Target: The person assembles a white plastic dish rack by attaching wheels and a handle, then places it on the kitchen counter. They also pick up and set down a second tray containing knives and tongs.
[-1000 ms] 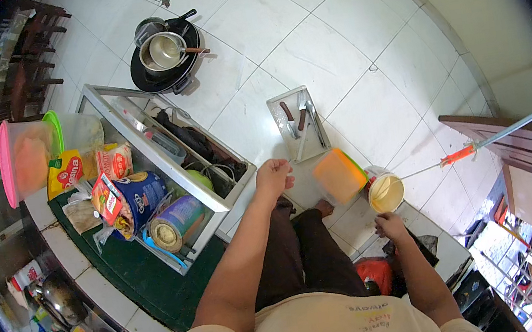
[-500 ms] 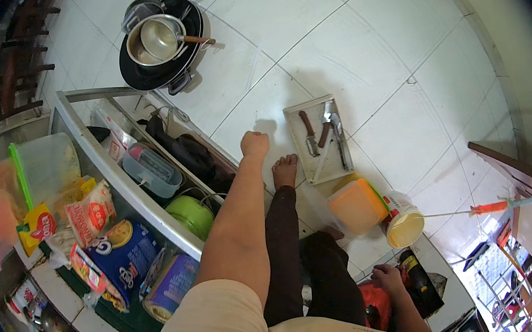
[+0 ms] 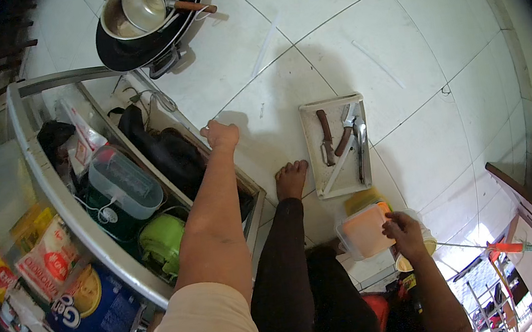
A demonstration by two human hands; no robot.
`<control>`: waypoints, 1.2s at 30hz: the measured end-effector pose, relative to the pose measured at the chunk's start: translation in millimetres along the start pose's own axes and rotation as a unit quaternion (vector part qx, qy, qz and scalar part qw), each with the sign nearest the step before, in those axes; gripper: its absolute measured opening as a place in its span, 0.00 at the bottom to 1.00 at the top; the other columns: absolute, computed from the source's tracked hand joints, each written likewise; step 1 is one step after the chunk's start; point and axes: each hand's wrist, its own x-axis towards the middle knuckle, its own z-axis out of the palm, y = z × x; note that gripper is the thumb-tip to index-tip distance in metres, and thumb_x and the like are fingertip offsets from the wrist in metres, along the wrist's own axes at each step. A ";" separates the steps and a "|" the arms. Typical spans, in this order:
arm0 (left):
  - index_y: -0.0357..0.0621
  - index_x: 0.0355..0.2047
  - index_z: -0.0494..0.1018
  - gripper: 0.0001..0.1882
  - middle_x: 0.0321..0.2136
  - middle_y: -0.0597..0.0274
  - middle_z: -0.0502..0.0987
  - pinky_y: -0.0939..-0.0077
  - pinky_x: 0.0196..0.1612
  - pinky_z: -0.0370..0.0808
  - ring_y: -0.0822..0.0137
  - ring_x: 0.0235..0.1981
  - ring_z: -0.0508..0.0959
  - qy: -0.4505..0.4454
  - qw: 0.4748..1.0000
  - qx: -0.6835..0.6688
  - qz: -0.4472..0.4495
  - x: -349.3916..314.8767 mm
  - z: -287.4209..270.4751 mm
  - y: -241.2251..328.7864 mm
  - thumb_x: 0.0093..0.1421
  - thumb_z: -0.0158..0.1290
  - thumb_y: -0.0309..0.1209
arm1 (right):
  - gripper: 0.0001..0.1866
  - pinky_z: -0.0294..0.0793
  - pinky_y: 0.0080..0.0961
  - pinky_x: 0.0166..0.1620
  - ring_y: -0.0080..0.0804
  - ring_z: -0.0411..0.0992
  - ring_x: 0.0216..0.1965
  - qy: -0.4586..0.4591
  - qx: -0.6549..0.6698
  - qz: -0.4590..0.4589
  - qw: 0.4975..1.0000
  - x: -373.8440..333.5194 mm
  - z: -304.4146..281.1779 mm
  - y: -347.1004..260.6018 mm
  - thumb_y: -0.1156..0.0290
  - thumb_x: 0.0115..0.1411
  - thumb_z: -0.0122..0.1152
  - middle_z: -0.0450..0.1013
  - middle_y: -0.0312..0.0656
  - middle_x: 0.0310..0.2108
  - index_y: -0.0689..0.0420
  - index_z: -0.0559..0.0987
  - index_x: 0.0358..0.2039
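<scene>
My left hand (image 3: 220, 134) is closed, its fingers curled at the front edge of the open drawer (image 3: 242, 189). Whatever it may hold is hidden. My right hand (image 3: 404, 232) is at the right side of a clear plastic container (image 3: 363, 232) with an orange inside, its fingers bent over the rim. Beyond my bare foot (image 3: 292, 179) lies a shallow off-white tray (image 3: 319, 182). In it are a brown-handled peeler-like tool (image 3: 326, 138), another brown-handled utensil (image 3: 345, 139), and a metal tool like tongs (image 3: 363, 150).
At the upper left, pots (image 3: 144, 7) are stacked in a black wok (image 3: 119, 57). The glass-topped cabinet (image 3: 78, 217) on my left holds a green bowl-like thing (image 3: 161, 240) and a lidded plastic box (image 3: 123, 181). Food packets (image 3: 50, 258) lie on top. A taut cord (image 3: 458, 245) runs at right.
My left hand has moved left to the drawer edge. My right hand has come up from the red and black things below to the plastic container. The view has shifted closer.
</scene>
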 end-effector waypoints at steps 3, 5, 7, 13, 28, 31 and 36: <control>0.32 0.57 0.54 0.35 0.59 0.38 0.47 0.60 0.54 0.70 0.42 0.52 0.69 -0.013 0.998 -0.020 -0.056 25.1 19.1 3.6 0.52 0.55 0.31 | 0.15 0.73 0.24 0.37 0.27 0.74 0.31 0.024 -0.069 -0.031 0.997 50.7 -8.8 -1.8 0.71 0.57 0.56 0.76 0.45 0.29 0.66 0.75 0.43; 0.32 0.58 0.52 0.36 0.60 0.38 0.46 0.60 0.55 0.69 0.42 0.53 0.67 -0.009 0.997 -0.024 -0.069 45.0 29.3 -3.8 0.52 0.55 0.32 | 0.16 0.73 0.26 0.37 0.31 0.74 0.31 0.055 -0.135 -0.065 0.987 95.4 -16.1 -0.1 0.69 0.56 0.57 0.76 0.47 0.29 0.65 0.76 0.42; 0.32 0.59 0.51 0.38 0.61 0.36 0.45 0.59 0.56 0.68 0.40 0.54 0.66 -0.030 0.999 0.000 -0.023 57.8 48.1 -11.3 0.52 0.56 0.33 | 0.16 0.73 0.31 0.39 0.37 0.75 0.32 0.117 -0.218 -0.102 0.964 142.8 -29.2 -2.6 0.67 0.55 0.58 0.76 0.49 0.31 0.63 0.76 0.42; 0.31 0.62 0.46 0.44 0.62 0.32 0.42 0.58 0.60 0.63 0.38 0.59 0.58 -0.086 0.996 0.028 0.025 47.2 96.4 -3.2 0.51 0.57 0.33 | 0.33 0.67 0.43 0.52 0.56 0.65 0.51 0.262 -0.415 -0.266 0.830 289.0 -64.7 -62.2 0.65 0.50 0.61 0.65 0.58 0.50 0.59 0.64 0.57; 0.42 0.54 0.64 0.33 0.55 0.39 0.57 0.58 0.56 0.65 0.44 0.56 0.62 0.097 0.915 0.095 0.380 74.0 89.7 103.1 0.49 0.62 0.37 | 0.26 0.71 0.43 0.52 0.54 0.69 0.50 0.257 -0.530 -0.093 0.803 395.1 -5.1 -127.6 0.64 0.53 0.58 0.68 0.55 0.49 0.58 0.68 0.52; 0.41 0.47 0.69 0.24 0.47 0.46 0.66 0.60 0.50 0.70 0.48 0.51 0.68 0.048 0.927 0.105 0.357 81.2 95.6 109.8 0.51 0.59 0.35 | 0.21 0.71 0.42 0.49 0.53 0.72 0.46 0.204 -0.545 -0.100 0.807 388.2 -1.1 -126.6 0.65 0.54 0.53 0.72 0.57 0.44 0.61 0.72 0.48; 0.42 0.39 0.74 0.15 0.40 0.52 0.75 0.64 0.47 0.73 0.54 0.45 0.76 0.038 0.964 0.025 0.261 85.0 97.4 111.0 0.51 0.56 0.31 | 0.19 0.72 0.42 0.45 0.54 0.73 0.40 0.225 -0.419 -0.231 0.849 364.2 -0.3 -137.6 0.64 0.53 0.54 0.74 0.57 0.36 0.62 0.73 0.42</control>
